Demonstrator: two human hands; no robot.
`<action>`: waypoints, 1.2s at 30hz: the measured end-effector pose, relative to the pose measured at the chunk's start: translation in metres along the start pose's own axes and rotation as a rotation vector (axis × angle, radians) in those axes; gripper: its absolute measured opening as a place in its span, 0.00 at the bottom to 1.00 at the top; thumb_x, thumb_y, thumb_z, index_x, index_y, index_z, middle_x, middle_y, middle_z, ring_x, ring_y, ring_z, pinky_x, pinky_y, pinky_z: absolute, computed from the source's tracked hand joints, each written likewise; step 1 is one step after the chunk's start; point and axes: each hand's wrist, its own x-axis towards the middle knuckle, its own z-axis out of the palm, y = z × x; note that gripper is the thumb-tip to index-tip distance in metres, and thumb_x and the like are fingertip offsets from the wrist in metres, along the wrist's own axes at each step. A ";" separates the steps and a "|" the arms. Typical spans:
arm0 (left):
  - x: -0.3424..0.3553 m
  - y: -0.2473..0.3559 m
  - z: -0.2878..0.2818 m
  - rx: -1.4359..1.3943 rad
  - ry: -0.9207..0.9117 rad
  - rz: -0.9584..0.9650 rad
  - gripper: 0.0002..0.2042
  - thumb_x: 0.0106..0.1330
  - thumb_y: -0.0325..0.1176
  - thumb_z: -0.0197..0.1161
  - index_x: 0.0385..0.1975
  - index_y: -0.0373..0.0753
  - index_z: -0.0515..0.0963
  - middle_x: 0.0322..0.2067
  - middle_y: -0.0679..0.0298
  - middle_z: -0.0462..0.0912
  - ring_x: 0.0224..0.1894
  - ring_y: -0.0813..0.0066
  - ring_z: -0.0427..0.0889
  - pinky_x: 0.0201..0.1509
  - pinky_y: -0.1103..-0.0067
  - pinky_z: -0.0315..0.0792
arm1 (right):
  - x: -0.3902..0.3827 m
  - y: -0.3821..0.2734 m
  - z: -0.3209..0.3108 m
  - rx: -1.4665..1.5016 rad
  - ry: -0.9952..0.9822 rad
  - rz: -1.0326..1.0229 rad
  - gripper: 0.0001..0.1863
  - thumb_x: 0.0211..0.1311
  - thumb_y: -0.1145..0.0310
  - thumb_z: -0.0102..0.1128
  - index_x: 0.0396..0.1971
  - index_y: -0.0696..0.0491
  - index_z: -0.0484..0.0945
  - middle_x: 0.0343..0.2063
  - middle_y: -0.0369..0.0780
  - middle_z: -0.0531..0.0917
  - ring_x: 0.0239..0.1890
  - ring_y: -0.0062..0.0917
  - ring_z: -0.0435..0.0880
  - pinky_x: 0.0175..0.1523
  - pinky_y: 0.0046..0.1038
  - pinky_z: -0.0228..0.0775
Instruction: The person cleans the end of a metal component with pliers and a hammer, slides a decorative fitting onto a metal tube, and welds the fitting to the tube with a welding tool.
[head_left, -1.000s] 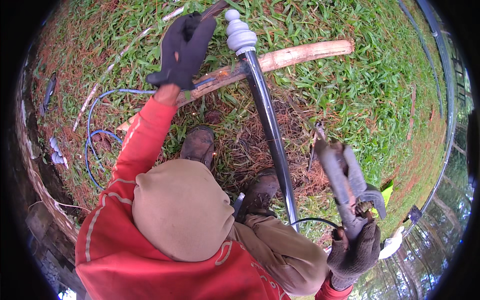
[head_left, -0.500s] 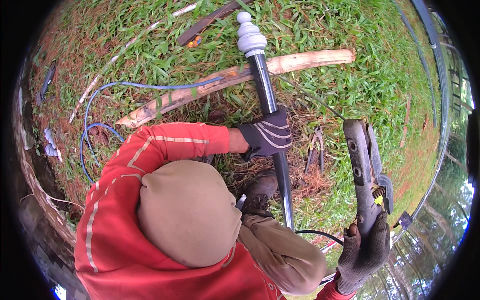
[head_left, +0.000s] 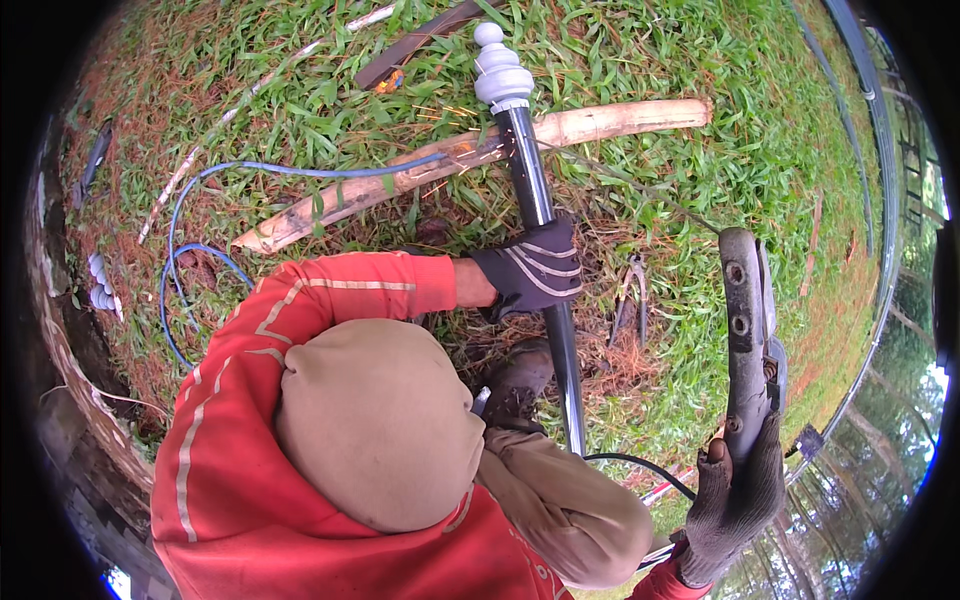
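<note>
My left hand [head_left: 530,270], in a dark striped glove, is closed around a black metal pole [head_left: 524,166] with a stacked grey knob [head_left: 503,75] at its far end. The pole crosses over a pale length of wood [head_left: 615,120]. My right hand [head_left: 735,495], in a knitted glove with bare skin showing, grips a worn grey electrode holder [head_left: 745,320]; a thin rod [head_left: 665,205] reaches from it toward the pole near the wood. Pliers [head_left: 628,300] lie on the grass right of the pole. A black cable [head_left: 630,460] runs toward my right hand.
A blue hose [head_left: 275,166] loops over grass at the left, near a white strip [head_left: 230,110] and small grey turned pieces [head_left: 100,285]. A dark flat bar [head_left: 415,48] lies at the top. My boot [head_left: 520,380] is beside the pole. Long rails and trees curve along the right rim.
My left hand came down from the dark bar at the top and closed on the pole. My right hand moved rightward, swinging the holder more upright. The pole appears slightly farther right.
</note>
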 end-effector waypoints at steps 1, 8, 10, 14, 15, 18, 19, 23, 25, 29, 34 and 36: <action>0.001 -0.001 0.002 0.011 0.023 -0.003 0.20 0.54 0.44 0.70 0.45 0.43 0.85 0.42 0.57 0.84 0.51 0.56 0.85 0.62 0.47 0.76 | 0.001 0.001 0.002 0.002 -0.001 -0.003 0.32 0.69 0.70 0.68 0.69 0.72 0.73 0.43 0.46 0.88 0.43 0.27 0.86 0.52 0.34 0.79; -0.030 0.001 -0.045 -0.243 0.628 0.181 0.20 0.64 0.43 0.74 0.52 0.41 0.85 0.50 0.54 0.86 0.55 0.54 0.85 0.69 0.49 0.76 | -0.009 0.056 0.012 0.003 0.062 -0.145 0.34 0.70 0.64 0.70 0.67 0.73 0.74 0.44 0.50 0.89 0.45 0.35 0.88 0.56 0.38 0.79; -0.056 -0.001 -0.103 -0.373 0.770 0.187 0.20 0.66 0.40 0.76 0.55 0.39 0.85 0.50 0.54 0.87 0.52 0.54 0.87 0.65 0.53 0.79 | -0.013 0.070 0.013 -0.227 0.122 -0.358 0.36 0.70 0.61 0.71 0.66 0.75 0.74 0.51 0.58 0.89 0.49 0.46 0.90 0.61 0.42 0.78; -0.090 -0.034 -0.177 -0.590 1.131 -0.436 0.18 0.71 0.36 0.73 0.56 0.35 0.84 0.43 0.61 0.88 0.42 0.66 0.86 0.51 0.68 0.80 | -0.019 0.082 0.030 -0.138 0.241 -0.321 0.37 0.69 0.60 0.73 0.65 0.75 0.75 0.53 0.58 0.88 0.50 0.45 0.90 0.61 0.41 0.79; -0.090 -0.045 -0.189 -0.814 1.272 -0.679 0.18 0.73 0.36 0.72 0.57 0.35 0.83 0.43 0.63 0.87 0.42 0.70 0.85 0.50 0.72 0.80 | -0.019 0.087 0.033 -0.129 0.247 -0.320 0.37 0.69 0.60 0.73 0.65 0.75 0.75 0.53 0.58 0.88 0.50 0.45 0.90 0.61 0.41 0.79; -0.102 -0.147 -0.185 -0.852 1.271 -0.943 0.22 0.76 0.45 0.69 0.59 0.33 0.81 0.42 0.66 0.85 0.41 0.76 0.83 0.45 0.76 0.79 | -0.020 0.114 0.049 0.002 0.230 -0.262 0.34 0.68 0.61 0.75 0.62 0.75 0.76 0.51 0.59 0.88 0.48 0.48 0.91 0.55 0.42 0.82; -0.104 -0.171 -0.184 -0.815 1.182 -1.074 0.24 0.76 0.47 0.68 0.60 0.32 0.81 0.41 0.66 0.84 0.40 0.77 0.82 0.42 0.75 0.79 | -0.016 0.115 0.055 0.028 0.256 -0.307 0.34 0.68 0.61 0.74 0.62 0.75 0.76 0.51 0.59 0.88 0.48 0.49 0.91 0.56 0.43 0.81; -0.105 -0.224 -0.173 -1.172 0.860 -1.263 0.27 0.77 0.55 0.64 0.58 0.34 0.81 0.40 0.66 0.85 0.37 0.77 0.82 0.37 0.73 0.79 | -0.018 0.127 0.078 0.125 0.241 -0.257 0.35 0.66 0.65 0.73 0.66 0.74 0.75 0.52 0.58 0.88 0.53 0.41 0.88 0.63 0.41 0.77; -0.102 -0.232 -0.167 -1.319 0.789 -1.364 0.27 0.71 0.61 0.68 0.46 0.37 0.81 0.36 0.63 0.84 0.30 0.74 0.80 0.31 0.72 0.78 | -0.015 0.127 0.086 0.230 0.255 -0.230 0.34 0.66 0.66 0.72 0.66 0.73 0.76 0.50 0.56 0.88 0.50 0.38 0.88 0.60 0.39 0.78; -0.088 -0.212 -0.171 -1.544 0.687 -1.116 0.24 0.72 0.58 0.69 0.46 0.41 0.83 0.34 0.68 0.87 0.29 0.76 0.82 0.33 0.74 0.80 | -0.008 0.137 0.107 0.292 0.296 -0.216 0.28 0.66 0.70 0.69 0.61 0.72 0.78 0.41 0.45 0.87 0.41 0.28 0.85 0.50 0.31 0.78; -0.087 -0.211 -0.159 -1.548 0.598 -1.022 0.16 0.76 0.48 0.69 0.48 0.42 0.84 0.38 0.68 0.89 0.34 0.79 0.86 0.40 0.76 0.84 | -0.006 0.141 0.112 0.354 0.221 -0.100 0.33 0.66 0.64 0.75 0.61 0.74 0.78 0.48 0.56 0.89 0.44 0.41 0.90 0.53 0.37 0.81; -0.087 -0.209 -0.155 -1.539 0.609 -1.017 0.14 0.76 0.45 0.70 0.50 0.42 0.85 0.40 0.68 0.90 0.36 0.81 0.87 0.42 0.77 0.84 | -0.006 0.145 0.116 0.377 0.185 -0.076 0.34 0.66 0.64 0.75 0.62 0.75 0.77 0.47 0.56 0.90 0.44 0.40 0.90 0.53 0.37 0.81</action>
